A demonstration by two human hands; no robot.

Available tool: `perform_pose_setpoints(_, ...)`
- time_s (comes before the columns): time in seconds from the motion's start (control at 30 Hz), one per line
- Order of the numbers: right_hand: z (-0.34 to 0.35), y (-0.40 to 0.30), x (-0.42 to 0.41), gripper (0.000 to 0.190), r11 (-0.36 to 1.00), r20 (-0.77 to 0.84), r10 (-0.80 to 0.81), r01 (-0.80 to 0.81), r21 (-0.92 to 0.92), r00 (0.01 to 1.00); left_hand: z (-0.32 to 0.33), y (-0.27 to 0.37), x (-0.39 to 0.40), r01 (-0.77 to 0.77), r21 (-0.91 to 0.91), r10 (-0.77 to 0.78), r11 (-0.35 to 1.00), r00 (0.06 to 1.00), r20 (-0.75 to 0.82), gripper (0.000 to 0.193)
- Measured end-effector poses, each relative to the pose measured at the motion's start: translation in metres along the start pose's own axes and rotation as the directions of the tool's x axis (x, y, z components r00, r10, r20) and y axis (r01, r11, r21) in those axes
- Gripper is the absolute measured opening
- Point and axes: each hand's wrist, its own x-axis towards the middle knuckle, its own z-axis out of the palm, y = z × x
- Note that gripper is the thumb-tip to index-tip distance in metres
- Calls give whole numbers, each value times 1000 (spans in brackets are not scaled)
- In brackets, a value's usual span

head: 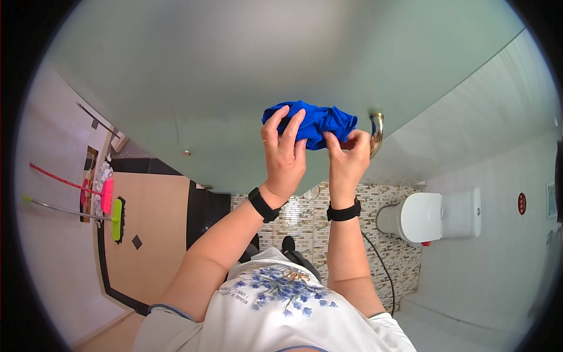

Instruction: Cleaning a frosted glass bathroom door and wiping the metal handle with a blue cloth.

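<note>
A crumpled blue cloth point(314, 123) is bunched up between my two hands, in front of a frosted glass panel point(211, 97). My left hand point(285, 145) has its fingers spread over the left end of the cloth. At the right end, my right hand point(349, 163) pinches the lower edge between thumb and fingers. Just right of that hand, a curved, shiny metal handle point(377, 134) is fixed to the glass. Whether the cloth touches the glass I cannot tell. Each wrist wears a black band.
A white toilet point(421, 218) stands at the right on a mosaic-tiled floor point(299, 220). Nearby runs a dark hose point(382, 259). At the left, a green broom point(117, 220) and a pink broom point(107, 196) lean by the wall. A small metal knob point(186, 153) sits on the glass.
</note>
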Motion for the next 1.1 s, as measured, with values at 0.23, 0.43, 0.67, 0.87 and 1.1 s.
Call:
perform_pose_setpoints(0.23,8,1,-12,44,966,113,-235,220,132,965,6,-16,-7,49,-29,-51,998,997,-57,49)
perform_pose_setpoints(0.43,20,26,-24,44,983,145,-179,169,75,973,18,-33,-27,15,215,8,976,994,-104,46)
perform_pose_setpoints(0.67,50,80,-57,43,999,290,28,-32,10,957,26,-65,-74,164,264,-177,951,984,28,47)
perform_pose_setpoints(0.87,69,127,-67,37,973,329,168,-209,94,929,35,-65,-95,343,247,-359,906,933,20,48)
perform_pose_setpoints(1.1,58,77,-54,34,920,427,212,-326,215,879,24,-47,-74,500,30,-490,866,858,-153,46)
